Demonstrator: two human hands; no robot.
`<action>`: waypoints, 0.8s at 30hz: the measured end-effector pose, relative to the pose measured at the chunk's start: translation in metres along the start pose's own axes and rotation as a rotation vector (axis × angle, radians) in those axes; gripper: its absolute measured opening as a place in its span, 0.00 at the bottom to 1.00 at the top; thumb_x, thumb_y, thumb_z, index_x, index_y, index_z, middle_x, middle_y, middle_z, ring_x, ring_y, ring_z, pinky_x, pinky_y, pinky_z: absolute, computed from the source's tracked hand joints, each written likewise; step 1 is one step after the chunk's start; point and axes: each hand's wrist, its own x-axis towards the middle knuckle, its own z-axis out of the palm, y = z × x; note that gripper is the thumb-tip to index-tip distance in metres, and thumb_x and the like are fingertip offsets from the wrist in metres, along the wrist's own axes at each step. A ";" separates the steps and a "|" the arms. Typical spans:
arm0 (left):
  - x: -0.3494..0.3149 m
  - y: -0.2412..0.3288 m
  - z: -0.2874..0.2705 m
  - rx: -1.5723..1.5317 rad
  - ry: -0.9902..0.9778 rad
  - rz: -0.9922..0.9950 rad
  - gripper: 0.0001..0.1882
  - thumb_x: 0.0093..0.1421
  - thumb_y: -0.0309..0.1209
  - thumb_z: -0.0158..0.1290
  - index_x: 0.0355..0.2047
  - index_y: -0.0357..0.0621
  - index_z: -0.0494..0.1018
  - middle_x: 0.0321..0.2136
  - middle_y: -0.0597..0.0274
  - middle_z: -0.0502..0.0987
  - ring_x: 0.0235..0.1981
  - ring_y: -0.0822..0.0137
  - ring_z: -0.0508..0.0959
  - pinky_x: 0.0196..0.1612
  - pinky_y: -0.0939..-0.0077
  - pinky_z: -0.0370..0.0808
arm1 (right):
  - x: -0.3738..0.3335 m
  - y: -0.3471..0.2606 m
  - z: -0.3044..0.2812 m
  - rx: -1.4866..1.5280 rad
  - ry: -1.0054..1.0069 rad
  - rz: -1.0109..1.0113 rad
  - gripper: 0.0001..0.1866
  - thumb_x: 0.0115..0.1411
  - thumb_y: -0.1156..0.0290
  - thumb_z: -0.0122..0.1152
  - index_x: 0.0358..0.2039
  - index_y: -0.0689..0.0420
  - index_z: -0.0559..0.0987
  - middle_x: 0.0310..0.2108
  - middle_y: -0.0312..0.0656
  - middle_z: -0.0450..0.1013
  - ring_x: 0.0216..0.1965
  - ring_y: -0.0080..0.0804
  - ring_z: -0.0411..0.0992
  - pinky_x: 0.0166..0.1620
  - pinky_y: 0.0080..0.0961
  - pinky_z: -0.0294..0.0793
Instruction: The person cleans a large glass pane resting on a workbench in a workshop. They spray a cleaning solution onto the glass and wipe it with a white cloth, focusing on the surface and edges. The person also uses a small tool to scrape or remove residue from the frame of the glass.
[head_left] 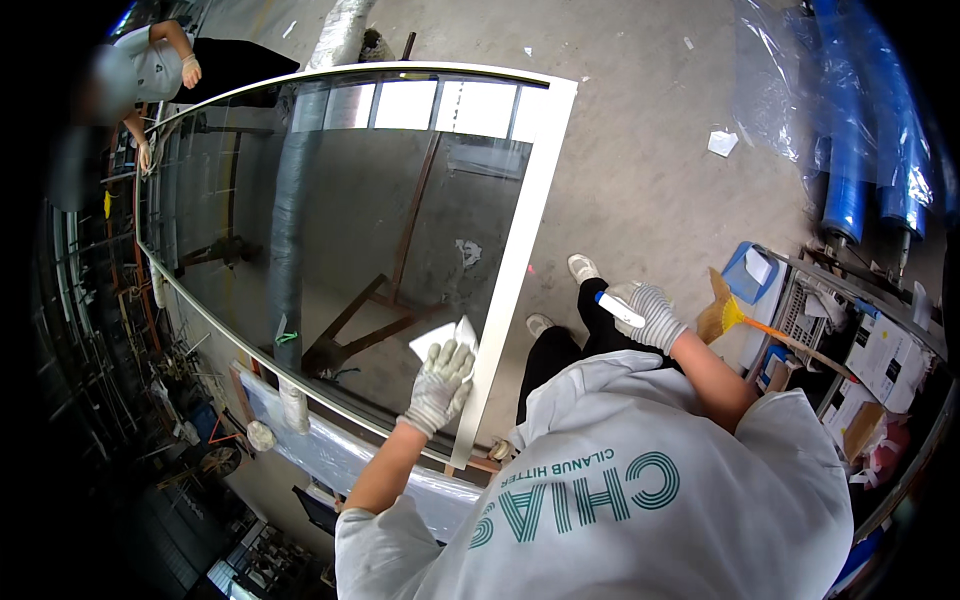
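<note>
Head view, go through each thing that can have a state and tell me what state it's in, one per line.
Left hand: gloved, pressing a white cloth flat on the glass.
Right hand: gloved, fingers closed around a white tube, held off the panel.
Framed glass panel: lying flat, reflective, white frame edge at its right.
Blue film rolls: standing at the right, partly unwrapped.
Brush: lying down, not held.

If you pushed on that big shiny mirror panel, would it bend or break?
The mirror panel probably feels heavy and stiff: it is large and white-framed. Its glassy face looks slippery and likely fragile. The left hand presses a white cloth on it, so gentle pushing seems fine.
</note>
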 end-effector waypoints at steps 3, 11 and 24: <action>-0.085 0.025 0.023 0.026 -0.217 -0.060 0.25 0.51 0.40 0.49 0.48 0.41 0.67 0.49 0.53 0.67 0.53 0.53 0.64 0.58 0.53 0.57 | 0.009 0.004 0.003 0.056 0.082 0.011 0.08 0.49 0.74 0.54 0.32 0.57 0.71 0.25 0.52 0.74 0.31 0.54 0.73 0.35 0.48 0.71; 0.132 -0.056 -0.055 0.142 0.350 -0.078 0.28 0.60 0.38 0.45 0.61 0.51 0.61 0.65 0.51 0.53 0.66 0.44 0.49 0.66 0.47 0.43 | 0.016 0.028 0.018 0.064 0.230 0.050 0.10 0.45 0.72 0.57 0.31 0.53 0.75 0.27 0.49 0.75 0.33 0.51 0.73 0.37 0.44 0.72; 0.237 -0.042 -0.088 0.248 0.263 -0.313 0.33 0.60 0.41 0.41 0.65 0.45 0.52 0.64 0.47 0.54 0.66 0.47 0.51 0.68 0.55 0.42 | -0.022 0.073 0.057 0.151 0.352 0.120 0.18 0.43 0.68 0.59 0.39 0.54 0.75 0.35 0.48 0.74 0.38 0.50 0.72 0.43 0.42 0.72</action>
